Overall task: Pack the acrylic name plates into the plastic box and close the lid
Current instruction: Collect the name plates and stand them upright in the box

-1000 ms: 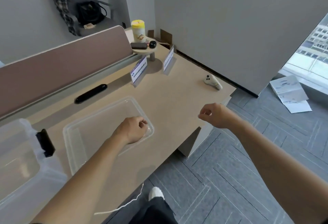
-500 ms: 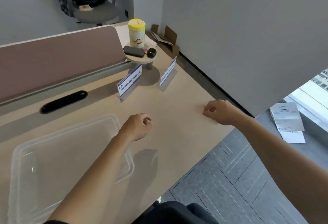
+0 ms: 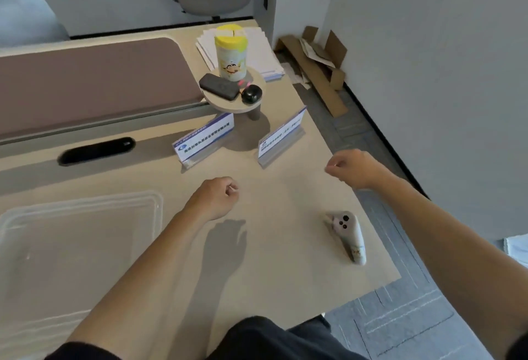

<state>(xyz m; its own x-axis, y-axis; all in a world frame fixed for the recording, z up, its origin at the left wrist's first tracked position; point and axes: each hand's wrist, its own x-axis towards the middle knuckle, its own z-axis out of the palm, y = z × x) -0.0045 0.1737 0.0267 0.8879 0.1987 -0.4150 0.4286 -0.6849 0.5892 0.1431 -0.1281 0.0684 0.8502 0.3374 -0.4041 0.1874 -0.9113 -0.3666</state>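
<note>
Nothing looks packed yet. On the table [image 3: 285,274], a clear plastic lid or shallow box [image 3: 155,202], I cannot tell which, lies flat, well to the near left of the yellow tub [image 3: 231,51]. The left name plate [image 3: 204,138] and right name plate [image 3: 283,135] stand just in front of that tub, print facing the person, long edges slanting away rightward. Nearer than these, the left hand [image 3: 214,198] and right hand [image 3: 355,168] hover apart, fingers curled, holding nothing.

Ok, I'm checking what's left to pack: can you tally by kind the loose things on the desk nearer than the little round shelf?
Name plates: 2
Clear lid: 1
White controller: 1
Total: 4
</note>
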